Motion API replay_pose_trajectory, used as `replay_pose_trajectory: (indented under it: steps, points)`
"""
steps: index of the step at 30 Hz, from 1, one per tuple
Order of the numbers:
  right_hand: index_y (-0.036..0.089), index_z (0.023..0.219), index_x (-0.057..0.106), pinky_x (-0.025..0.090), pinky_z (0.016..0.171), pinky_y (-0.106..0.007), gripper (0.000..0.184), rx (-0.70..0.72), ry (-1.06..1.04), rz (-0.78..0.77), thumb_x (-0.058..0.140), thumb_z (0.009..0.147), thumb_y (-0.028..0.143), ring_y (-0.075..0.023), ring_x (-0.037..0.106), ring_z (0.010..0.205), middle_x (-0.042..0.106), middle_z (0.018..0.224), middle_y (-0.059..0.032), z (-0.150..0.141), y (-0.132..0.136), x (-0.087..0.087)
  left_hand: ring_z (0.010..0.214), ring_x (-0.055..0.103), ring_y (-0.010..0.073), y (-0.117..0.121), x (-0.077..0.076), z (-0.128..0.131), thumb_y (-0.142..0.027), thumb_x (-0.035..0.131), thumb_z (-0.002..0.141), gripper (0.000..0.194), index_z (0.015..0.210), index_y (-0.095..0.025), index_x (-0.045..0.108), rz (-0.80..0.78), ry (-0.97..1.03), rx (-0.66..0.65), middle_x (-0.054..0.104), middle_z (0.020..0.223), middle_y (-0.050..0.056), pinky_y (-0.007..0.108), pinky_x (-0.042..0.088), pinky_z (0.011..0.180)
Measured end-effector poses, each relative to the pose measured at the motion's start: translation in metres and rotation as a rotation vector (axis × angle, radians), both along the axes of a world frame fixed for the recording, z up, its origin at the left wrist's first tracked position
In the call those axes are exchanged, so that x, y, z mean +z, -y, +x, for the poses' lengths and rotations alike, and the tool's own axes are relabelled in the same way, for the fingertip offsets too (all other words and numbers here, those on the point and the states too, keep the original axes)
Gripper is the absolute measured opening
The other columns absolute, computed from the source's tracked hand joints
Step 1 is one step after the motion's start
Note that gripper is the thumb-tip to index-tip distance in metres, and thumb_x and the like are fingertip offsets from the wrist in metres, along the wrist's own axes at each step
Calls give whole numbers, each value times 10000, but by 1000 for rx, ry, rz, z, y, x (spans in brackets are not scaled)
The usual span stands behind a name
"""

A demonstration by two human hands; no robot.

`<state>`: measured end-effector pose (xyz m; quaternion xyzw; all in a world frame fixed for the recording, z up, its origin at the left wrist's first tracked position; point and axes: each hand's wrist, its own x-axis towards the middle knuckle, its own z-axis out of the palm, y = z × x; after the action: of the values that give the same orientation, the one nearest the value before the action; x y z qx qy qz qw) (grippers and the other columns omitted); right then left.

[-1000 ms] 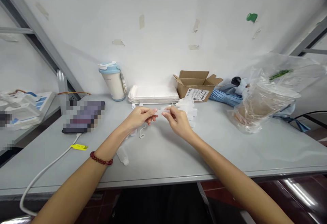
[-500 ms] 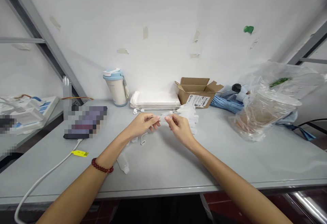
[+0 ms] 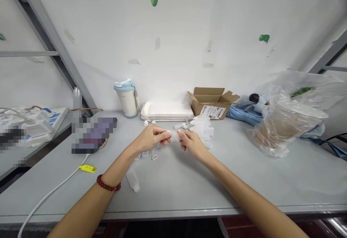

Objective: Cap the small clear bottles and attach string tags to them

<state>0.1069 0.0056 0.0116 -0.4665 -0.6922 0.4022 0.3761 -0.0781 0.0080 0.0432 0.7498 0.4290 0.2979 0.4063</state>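
Above the middle of the table, my left hand point(image 3: 155, 137) and my right hand point(image 3: 189, 143) are held close together, thumbs and fingertips pinched. Between them they grip a small translucent plastic piece point(image 3: 175, 134), mostly covered by the fingers. Just behind my right hand lies a pile of translucent white plastic pieces point(image 3: 203, 125). A translucent container with a narrow end point(image 3: 132, 180) lies near my left wrist, and a curled white strip point(image 3: 154, 153) rests below my left fingers.
Along the wall stand a cream cup with a blue lid point(image 3: 127, 100), a stack of white packets point(image 3: 168, 111) and an open cardboard box point(image 3: 210, 109). To the right is a plastic-wrapped tub point(image 3: 292, 122) beside blue cloth point(image 3: 244, 114). A phone point(image 3: 93, 135) with a white cable point(image 3: 54, 191) lies left.
The camera view has tilted upward, so the table sits lower in the picture. Both hands keep their pinch on the small plastic piece, with only slight finger movement.
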Motion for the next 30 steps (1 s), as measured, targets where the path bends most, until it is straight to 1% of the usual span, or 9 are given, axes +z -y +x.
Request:
replay_pose_trajectory:
  steps: [3, 4, 6, 9, 12, 14, 19, 23, 30]
  points:
    - [198, 560, 397, 345, 483, -253, 493, 17, -115, -131, 390, 842, 603, -106, 408, 422, 343, 452, 56, 0, -2, -1, 678, 583, 156, 1, 5, -4, -464, 515, 820, 362, 731, -158, 686, 69, -76, 32, 659, 707, 35, 238, 431, 613]
    - [196, 558, 402, 346, 487, -254, 490, -13, -100, -102, 394, 846, 593, -109, 414, 433, 356, 458, 50, 1, -3, -2, 694, 584, 161, 1, 6, -7, -464, 525, 809, 345, 744, -167, 687, 94, -110, 51, 662, 722, 29, 238, 428, 612]
    - [194, 553, 416, 330, 502, -255, 465, -121, 17, 56, 402, 866, 536, -117, 422, 466, 394, 474, 34, 4, -6, -2, 691, 580, 166, 0, 9, -15, -455, 569, 767, 303, 748, -177, 688, 107, -185, 90, 663, 720, 23, 236, 422, 593]
    - [186, 605, 491, 311, 527, -259, 364, -250, 238, 302, 423, 887, 406, -132, 432, 518, 472, 531, 11, 12, -11, -3, 571, 558, 154, 0, 11, -25, -412, 642, 676, 251, 725, -169, 682, -46, -315, 86, 638, 615, 14, 229, 401, 503]
    - [168, 830, 615, 358, 590, -273, 210, -301, 379, 430, 456, 877, 298, -165, 512, 613, 609, 685, -35, 18, -17, -5, 430, 507, 139, 1, 10, -29, -350, 681, 585, 223, 704, -162, 663, -268, -435, 51, 600, 510, -2, 227, 358, 399]
    - [159, 977, 634, 383, 625, -287, 220, -347, 450, 475, 476, 868, 266, -189, 558, 684, 659, 809, -71, 21, -19, -7, 384, 494, 136, 2, 8, -27, -316, 681, 556, 200, 677, -163, 641, -355, -463, 35, 593, 486, -3, 226, 337, 357]
    - [178, 1081, 640, 424, 682, -304, 266, -358, 561, 445, 480, 869, 197, -208, 605, 809, 677, 947, -88, 22, -23, -10, 346, 515, 138, 1, -3, -23, -288, 633, 597, 136, 600, -162, 582, -436, -460, -64, 574, 464, -4, 218, 339, 322]
    - [176, 1092, 647, 442, 717, -329, 297, -348, 658, 449, 475, 856, 123, -249, 573, 972, 656, 1041, -118, 22, -24, -12, 337, 518, 145, 1, -6, -22, -285, 615, 611, 153, 548, -165, 543, -460, -474, -82, 568, 439, 2, 223, 348, 311]
    - [191, 1010, 665, 452, 637, -328, 285, -390, 731, 480, 449, 846, 100, -262, 527, 956, 624, 1038, -130, 24, -29, -19, 340, 503, 123, 3, 0, -18, -254, 563, 629, 110, 578, -159, 543, -406, -447, -81, 568, 464, -5, 198, 312, 305]
